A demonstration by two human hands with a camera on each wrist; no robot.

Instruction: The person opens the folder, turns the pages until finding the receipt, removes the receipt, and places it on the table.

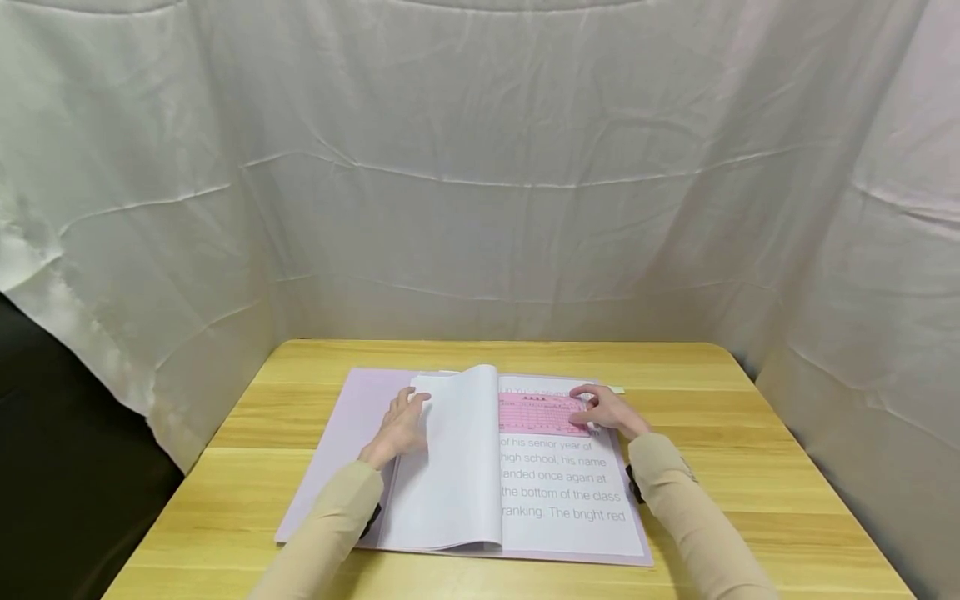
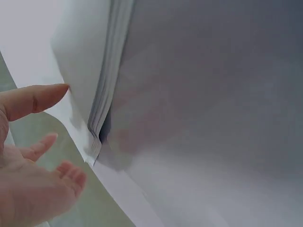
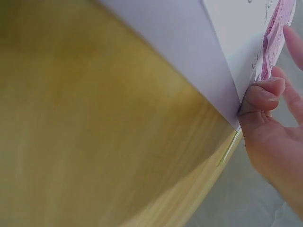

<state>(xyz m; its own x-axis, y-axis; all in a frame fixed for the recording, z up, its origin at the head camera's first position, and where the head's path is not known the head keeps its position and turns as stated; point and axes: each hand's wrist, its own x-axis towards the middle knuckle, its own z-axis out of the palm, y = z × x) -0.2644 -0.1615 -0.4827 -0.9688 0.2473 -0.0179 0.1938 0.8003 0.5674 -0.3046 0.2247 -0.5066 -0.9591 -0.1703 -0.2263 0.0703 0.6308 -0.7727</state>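
A large-print book [image 1: 558, 533] with a lavender cover [image 1: 352, 417] lies spread on the table. Its turned pages [image 1: 450, 467] are blank on top and bulge up along the middle. My left hand [image 1: 397, 429] hovers at the outer edge of these pages, fingers spread; in the left wrist view the thumb [image 2: 49, 94] points at the page edges. Across the upper right page lies a pink printed slip [image 1: 536, 414] with a grid, its left end reaching the bulging pages. My right hand [image 1: 603, 410] pinches the slip's right end between thumb and fingers.
Under the book is a wooden table [image 1: 750, 492]. A pale strip [image 1: 617, 389] sticks out past the book's upper right edge. Grey-white cloth [image 1: 480, 233] hangs behind and at both sides, and a dark area [image 1: 67, 467] shows at left.
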